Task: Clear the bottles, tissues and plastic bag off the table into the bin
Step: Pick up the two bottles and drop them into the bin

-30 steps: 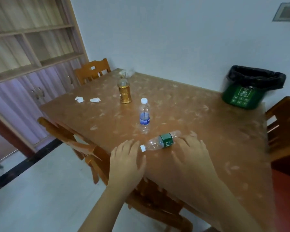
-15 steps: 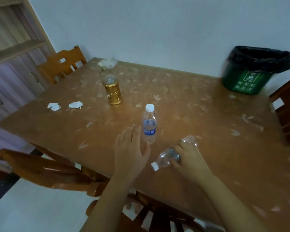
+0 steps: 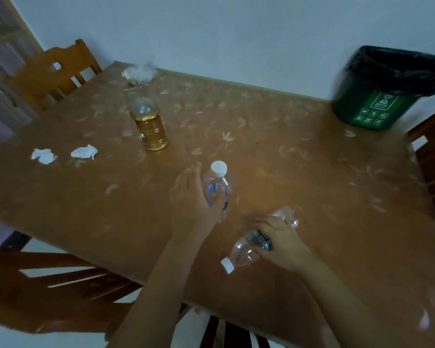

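My left hand (image 3: pixel 195 202) is wrapped around an upright clear bottle with a blue label and white cap (image 3: pixel 217 182) near the table's middle front. My right hand (image 3: pixel 279 241) grips a clear bottle with a dark green label (image 3: pixel 244 252) that lies on its side, cap pointing toward me. A squat bottle of amber liquid (image 3: pixel 150 125) stands further back. Two crumpled white tissues (image 3: pixel 43 155) (image 3: pixel 84 151) lie at the left. A clear plastic bag (image 3: pixel 138 74) sits at the far left corner. The green bin with a black liner (image 3: pixel 377 106) stands on the table's far right corner.
The brown patterned table (image 3: pixel 286 151) fills the view, against a white wall. Wooden chairs stand at the far left (image 3: pixel 53 71), at the right edge (image 3: pixel 432 159) and at the near side below my arms (image 3: pixel 60 285).
My left hand moved forward and closed around the upright blue-label bottle. My right hand closed on the lying green-label bottle. The view has shifted closer and lower over the table.
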The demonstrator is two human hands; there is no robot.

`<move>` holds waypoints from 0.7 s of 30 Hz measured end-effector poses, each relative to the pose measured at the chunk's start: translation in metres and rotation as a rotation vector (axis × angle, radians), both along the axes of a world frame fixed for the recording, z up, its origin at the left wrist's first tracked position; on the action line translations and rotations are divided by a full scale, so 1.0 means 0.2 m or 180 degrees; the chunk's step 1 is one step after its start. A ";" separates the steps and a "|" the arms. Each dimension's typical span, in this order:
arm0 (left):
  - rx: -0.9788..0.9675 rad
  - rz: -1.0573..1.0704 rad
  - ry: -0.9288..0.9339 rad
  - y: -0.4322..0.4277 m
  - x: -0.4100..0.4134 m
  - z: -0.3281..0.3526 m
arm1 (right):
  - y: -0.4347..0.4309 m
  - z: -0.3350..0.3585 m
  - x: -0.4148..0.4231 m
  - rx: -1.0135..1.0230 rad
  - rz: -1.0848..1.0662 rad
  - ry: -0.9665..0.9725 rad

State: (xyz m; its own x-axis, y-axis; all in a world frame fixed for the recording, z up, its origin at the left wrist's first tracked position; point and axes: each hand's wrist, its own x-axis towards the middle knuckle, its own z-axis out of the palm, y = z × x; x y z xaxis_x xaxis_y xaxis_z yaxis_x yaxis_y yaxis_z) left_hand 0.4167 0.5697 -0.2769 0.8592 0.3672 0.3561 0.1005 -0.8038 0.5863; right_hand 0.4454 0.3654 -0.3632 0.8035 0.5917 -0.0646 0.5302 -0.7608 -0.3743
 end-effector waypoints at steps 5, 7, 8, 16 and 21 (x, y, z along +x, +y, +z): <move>-0.0253 -0.0012 -0.0030 -0.03 0.10 -0.01 | -0.05 -0.06 0.09 -0.0183 0.0208 0.0351; -0.0462 -0.0024 -0.0039 -0.05 0.12 -0.01 | -0.05 -0.09 0.10 -0.0186 0.0283 0.0408; -0.0582 -0.0026 -0.0023 -0.06 0.13 -0.01 | -0.05 -0.09 0.10 -0.0191 0.0294 0.0396; -0.1054 -0.0114 -0.0225 -0.06 0.16 -0.10 | -0.02 -0.15 0.14 -0.0404 0.0466 0.0103; -0.1210 -0.0123 -0.0374 -0.04 0.13 -0.11 | 0.02 -0.15 0.15 -0.0561 0.0440 -0.0030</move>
State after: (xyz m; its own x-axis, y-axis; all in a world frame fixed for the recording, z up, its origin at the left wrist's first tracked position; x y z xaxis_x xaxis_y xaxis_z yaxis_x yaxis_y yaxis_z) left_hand 0.4427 0.5612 -0.2982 0.8365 0.4601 0.2976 -0.0109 -0.5291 0.8485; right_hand 0.4752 0.3684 -0.3940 0.7167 0.6765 -0.1695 0.6368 -0.7339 -0.2366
